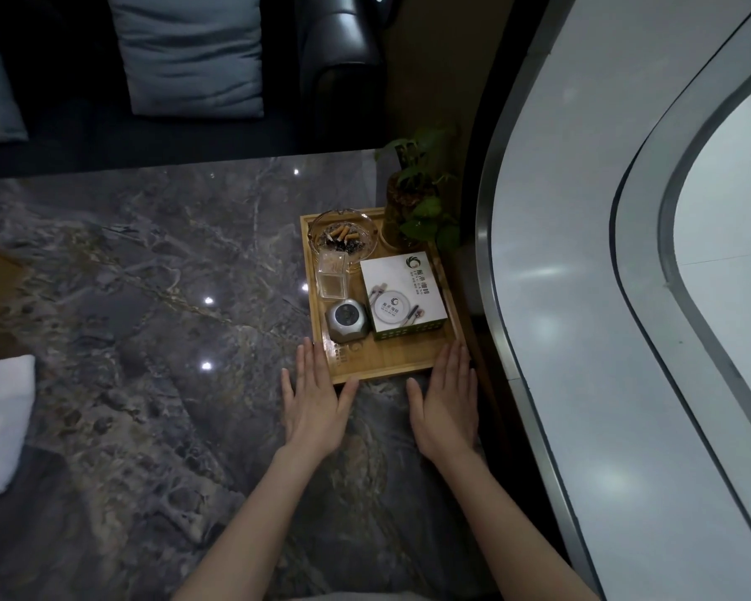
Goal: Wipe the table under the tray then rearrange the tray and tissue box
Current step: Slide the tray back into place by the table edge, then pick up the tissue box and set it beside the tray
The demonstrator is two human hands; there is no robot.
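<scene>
Hands lay flat and spread, left hand (311, 405) and right hand (447, 401) touching the tray's (382, 362) near corners; neither gripped anything. Tissue box (402, 292) sat inside the tray.

Grey, gold-veined marbling is shown on the table (148, 297), light wood on the tray (391, 362), white with green print on the tissue box (402, 292), white on the folded cloth (1, 422).

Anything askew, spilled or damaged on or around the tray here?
Nothing spilled or broken. The ashtray holds butts and ash, all contained. The tray sits slightly rotated against the table edge, tissue box upright inside.
</scene>
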